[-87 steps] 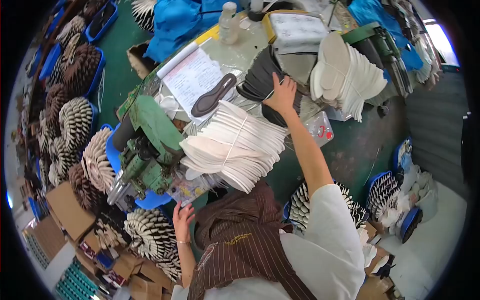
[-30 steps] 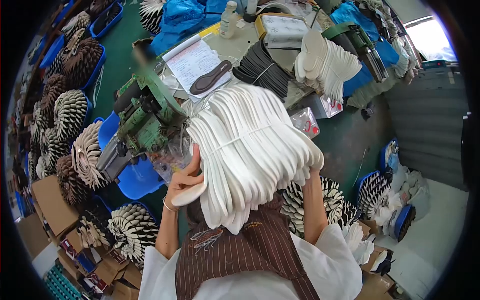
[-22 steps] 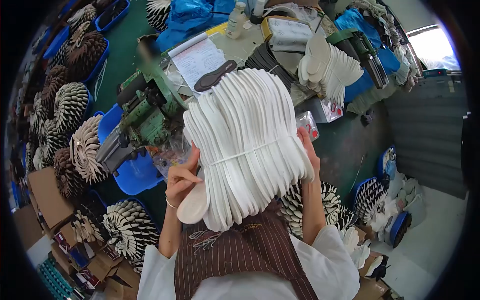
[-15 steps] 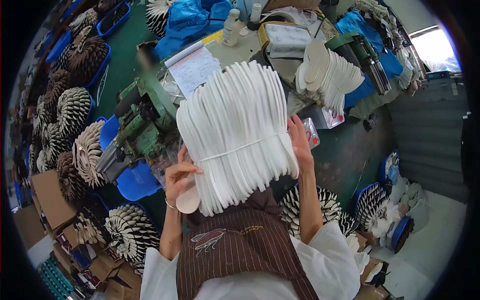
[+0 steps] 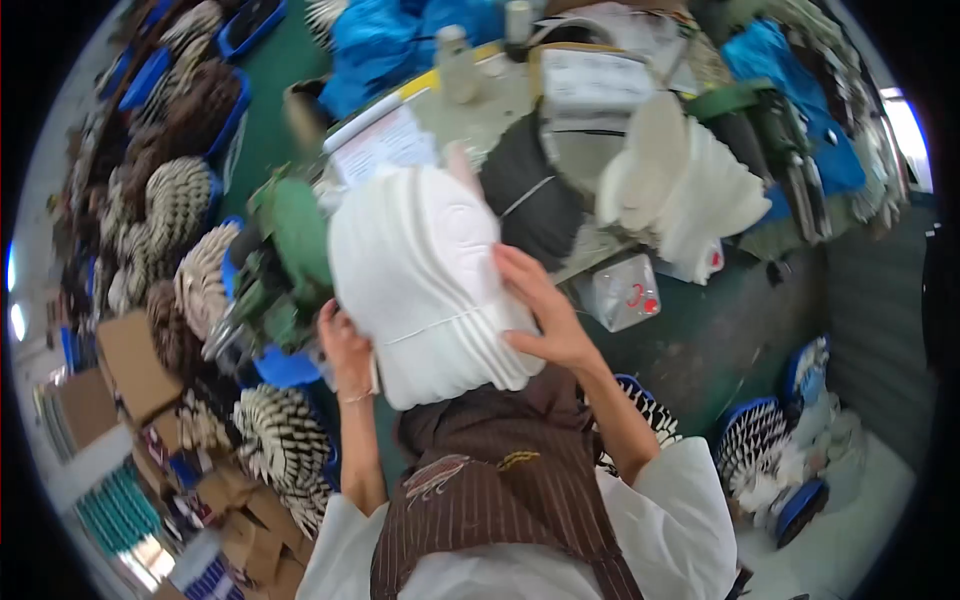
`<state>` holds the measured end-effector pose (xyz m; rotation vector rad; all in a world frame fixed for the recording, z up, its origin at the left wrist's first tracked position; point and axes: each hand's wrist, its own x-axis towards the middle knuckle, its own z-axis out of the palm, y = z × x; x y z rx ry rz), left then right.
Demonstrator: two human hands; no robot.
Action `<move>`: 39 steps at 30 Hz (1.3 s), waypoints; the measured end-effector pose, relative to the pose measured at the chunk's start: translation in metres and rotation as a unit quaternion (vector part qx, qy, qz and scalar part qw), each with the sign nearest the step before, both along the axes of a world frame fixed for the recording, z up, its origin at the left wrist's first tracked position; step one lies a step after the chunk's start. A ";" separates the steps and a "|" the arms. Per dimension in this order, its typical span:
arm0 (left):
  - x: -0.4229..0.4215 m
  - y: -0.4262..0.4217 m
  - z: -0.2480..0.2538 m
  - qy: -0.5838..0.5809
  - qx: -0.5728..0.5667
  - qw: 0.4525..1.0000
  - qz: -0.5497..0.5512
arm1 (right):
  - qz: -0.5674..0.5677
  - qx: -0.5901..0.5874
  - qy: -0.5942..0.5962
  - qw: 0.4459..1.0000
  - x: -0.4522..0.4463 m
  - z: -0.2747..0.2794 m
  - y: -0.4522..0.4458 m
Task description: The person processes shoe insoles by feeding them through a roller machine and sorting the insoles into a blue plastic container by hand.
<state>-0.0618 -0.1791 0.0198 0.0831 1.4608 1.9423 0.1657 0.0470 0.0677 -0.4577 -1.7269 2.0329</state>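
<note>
A thick white bundle of insoles (image 5: 420,270), tied round with a thin white band, is held up in front of my apron between both hands. My left hand (image 5: 347,348) grips its lower left side. At its right side, my right hand (image 5: 540,308) presses with thumb and fingers apart against the end insole. Behind the bundle lies a paper pad (image 5: 380,145) with writing. A dark tied bundle (image 5: 535,185) rests on the table to the right, beside another white bundle (image 5: 685,180). The image is slightly blurred.
A green machine (image 5: 290,240) stands at the left, another (image 5: 765,130) at the back right. A clear plastic box (image 5: 625,292) with red marks is near the right table edge. A bottle (image 5: 457,65) and blue plastic (image 5: 385,50) are at the back. Cardboard boxes (image 5: 138,365) stand lower left.
Earlier my right hand was on the dark bundle; since then both hands have taken hold of the white bundle and lifted it. Most recently the bundle has turned and moved left, showing its right end face.
</note>
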 end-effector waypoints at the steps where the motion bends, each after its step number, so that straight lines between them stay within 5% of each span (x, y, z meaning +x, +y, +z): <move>1: 0.002 0.016 0.010 0.046 -0.038 0.998 0.006 | -0.005 0.011 0.009 1.000 -0.003 -0.001 0.011; 4: -0.007 0.045 0.007 0.133 -0.114 0.984 0.016 | -0.014 0.043 0.062 0.997 -0.018 -0.030 0.045; 7: -0.019 0.081 -0.017 0.169 -0.190 0.965 0.064 | -0.027 0.101 -0.034 0.994 -0.029 -0.061 0.071; 9: -0.051 0.075 -0.088 0.312 -0.268 0.908 -0.083 | -0.013 0.099 -0.125 0.987 -0.029 -0.095 0.078; 11: -0.043 0.090 -0.111 0.368 -0.332 0.831 -0.252 | -0.193 0.160 -0.193 0.949 -0.005 -0.085 0.093; 12: -0.024 0.100 -0.104 0.418 -0.352 0.804 -0.232 | -0.276 0.188 -0.224 0.915 0.012 -0.080 0.101; 14: 0.002 0.118 -0.084 0.514 -0.391 0.741 -0.188 | -0.549 0.191 -0.329 0.744 0.055 -0.080 0.127; 16: 0.003 0.114 -0.087 0.474 -0.389 0.759 -0.218 | -0.628 0.261 -0.435 0.590 0.116 -0.107 0.159; 18: 0.015 0.120 -0.074 0.464 -0.416 0.755 -0.206 | -0.681 0.192 -0.463 0.535 0.166 -0.140 0.192; 21: 0.001 0.124 -0.082 0.399 -0.449 0.793 -0.107 | -0.649 0.161 -0.398 0.628 0.224 -0.202 0.229; 23: -0.026 0.128 -0.089 0.231 -0.427 0.870 -0.092 | -0.631 0.150 -0.348 0.677 0.217 -0.190 0.230; 24: -0.040 0.133 -0.084 0.150 -0.471 0.862 -0.113 | -0.624 0.125 -0.313 0.705 0.211 -0.168 0.223; 26: -0.051 0.137 -0.062 -0.035 -0.398 0.910 -0.108 | -0.599 0.102 -0.247 0.754 0.230 -0.202 0.226; 27: -0.063 0.125 -0.072 -0.084 -0.331 0.917 -0.207 | -0.613 0.053 -0.218 0.757 0.226 -0.196 0.222; 29: -0.064 0.109 -0.091 -0.132 -0.306 0.919 -0.212 | -0.637 0.043 -0.209 0.741 0.203 -0.161 0.211; 33: -0.072 0.086 -0.148 -0.116 -0.293 0.922 -0.224 | -0.667 0.026 -0.169 0.725 0.207 -0.170 0.208; 37: -0.054 0.095 -0.103 -0.071 -0.307 0.939 -0.140 | -0.697 0.002 -0.141 0.703 0.201 -0.137 0.197; 39: -0.036 0.077 -0.124 -0.026 -0.248 0.959 -0.137 | -0.692 0.018 -0.141 0.708 0.191 -0.105 0.190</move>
